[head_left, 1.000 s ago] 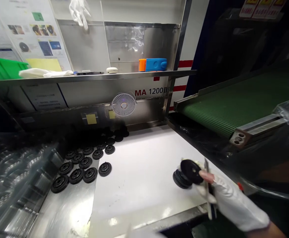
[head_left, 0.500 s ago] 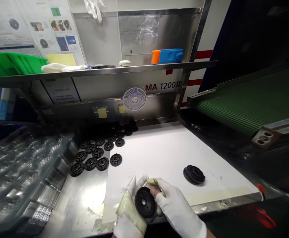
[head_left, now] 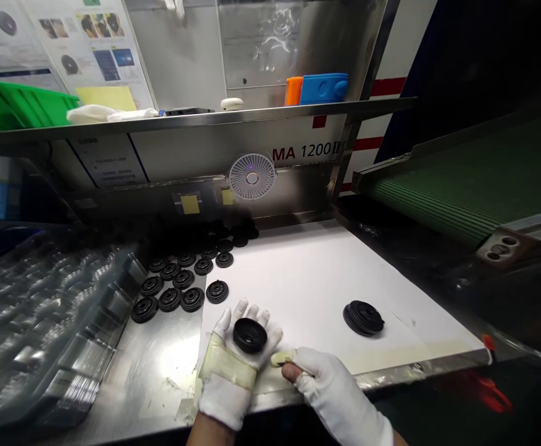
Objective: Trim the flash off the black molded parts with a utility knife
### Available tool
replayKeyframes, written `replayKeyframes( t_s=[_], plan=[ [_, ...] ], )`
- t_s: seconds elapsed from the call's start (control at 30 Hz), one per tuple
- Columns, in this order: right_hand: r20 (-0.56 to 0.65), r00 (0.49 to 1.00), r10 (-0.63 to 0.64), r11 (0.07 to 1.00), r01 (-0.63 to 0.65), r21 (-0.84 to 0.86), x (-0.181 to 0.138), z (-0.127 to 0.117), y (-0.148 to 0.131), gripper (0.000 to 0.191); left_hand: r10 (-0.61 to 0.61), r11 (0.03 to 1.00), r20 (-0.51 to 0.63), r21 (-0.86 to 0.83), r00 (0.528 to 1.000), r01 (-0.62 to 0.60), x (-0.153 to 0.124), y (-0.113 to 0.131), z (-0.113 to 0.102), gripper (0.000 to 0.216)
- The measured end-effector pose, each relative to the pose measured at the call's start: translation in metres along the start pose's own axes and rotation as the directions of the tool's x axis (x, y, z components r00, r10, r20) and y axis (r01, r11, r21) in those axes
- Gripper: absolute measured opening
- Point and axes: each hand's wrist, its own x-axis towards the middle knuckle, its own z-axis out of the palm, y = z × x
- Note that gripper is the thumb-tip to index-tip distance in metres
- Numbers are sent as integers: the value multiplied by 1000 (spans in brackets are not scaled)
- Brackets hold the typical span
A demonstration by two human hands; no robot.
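My left hand (head_left: 229, 371), in a white glove with yellowish tape around the palm, is turned palm up. A black ribbed rubber disc (head_left: 250, 336) rests in it, held by the cupped fingers. My right hand (head_left: 328, 390), also white-gloved, lies just to its right with a bare thumb tip and a taped finger, and nothing shows in its closed fingers. A similar black disc (head_left: 364, 318) lies on a white sheet (head_left: 307, 279) to the right. Several more black discs (head_left: 192, 299) stand in rows on the steel table (head_left: 158, 371) beyond my left hand.
Stacked clear plastic trays (head_left: 42, 310) fill the left side. A green ribbed conveyor belt (head_left: 479, 192) runs at the right. Above the table, a steel shelf (head_left: 196, 118) carries a green bin (head_left: 19, 105) and a blue-and-orange object (head_left: 316, 90). A small fan (head_left: 251, 176) hangs below it.
My left hand has turned palm up, and the disc now lies flat in it. My right hand has let go of the disc and moved right. The disc on the sheet has not moved.
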Motion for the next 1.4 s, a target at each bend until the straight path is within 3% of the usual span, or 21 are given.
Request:
replayKeyframes(
  t_s=[0.13,0.27,0.37,0.43,0.57,0.67,0.8,1.0,1.17,1.3,1.4],
  plan=[
    [-79,994,-73,980,57,-190,-2,-5,-2,24,-7,1000,57,5,998,7,-1,-4,-5,33],
    [-88,996,-33,990,21,-136,4,-14,3,21,32,996,66,-86,997,-26,15,-6,-7,18],
    [-77,997,-24,990,14,-137,10,-19,8,26,-12,996,64,-83,998,17,23,-8,4,24],
    [-106,992,-71,968,42,-248,12,-21,8,28,-30,998,65,-50,997,33,24,-12,15,23],
    [-184,971,-150,883,49,-467,16,-20,7,30,61,997,51,47,997,-63,23,-27,30,6],
    [-218,957,-191,855,54,-515,19,-16,7,26,129,989,67,63,989,-134,20,-36,34,6],
    [-261,934,-245,828,61,-558,19,-9,8,23,109,993,83,24,991,-112,16,-40,35,5],
    [-243,946,-216,844,57,-533,17,12,4,27,206,978,47,-19,977,-205,20,-32,29,3],
    [-206,952,-226,865,98,-493,25,34,1,31,341,937,-1,-72,940,-341,20,-20,23,8],
    [-207,952,-227,855,93,-510,29,36,-1,28,232,971,27,51,972,-233,9,-8,21,24],
    [-221,948,-230,849,85,-521,30,29,-1,23,157,984,68,72,985,-162,6,-2,19,20]
  ],
)
